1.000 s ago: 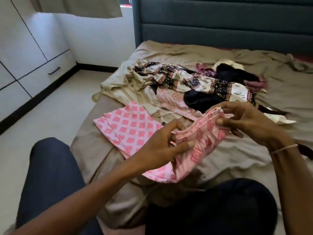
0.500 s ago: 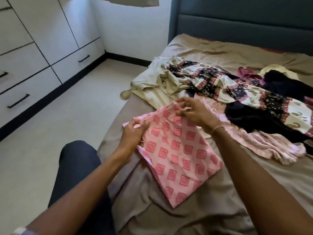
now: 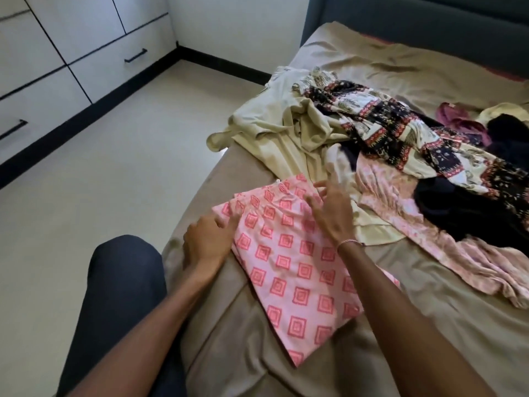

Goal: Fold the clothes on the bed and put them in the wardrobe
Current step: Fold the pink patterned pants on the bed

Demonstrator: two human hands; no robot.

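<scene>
Bedroom seen from above: a bed [image 3: 429, 325] with a tan sheet, and white wardrobe drawers [image 3: 86, 38] across the floor. The pink patterned garment [image 3: 297, 270], pinched by its top corners half a second ago, now lies flat near the bed's edge. Both hands have let go. The left hand [image 3: 209, 242] rests relaxed against its left edge, and the right hand [image 3: 332, 213], fingers spread and blurred, touches its top. Behind it, a pile of clothes [image 3: 386, 133] waits unfolded, so most of the task probably remains.

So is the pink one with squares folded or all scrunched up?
Folded. The pink garment lies flat on the bed as a tidy rectangle, with layered edges showing at its far end.
</scene>
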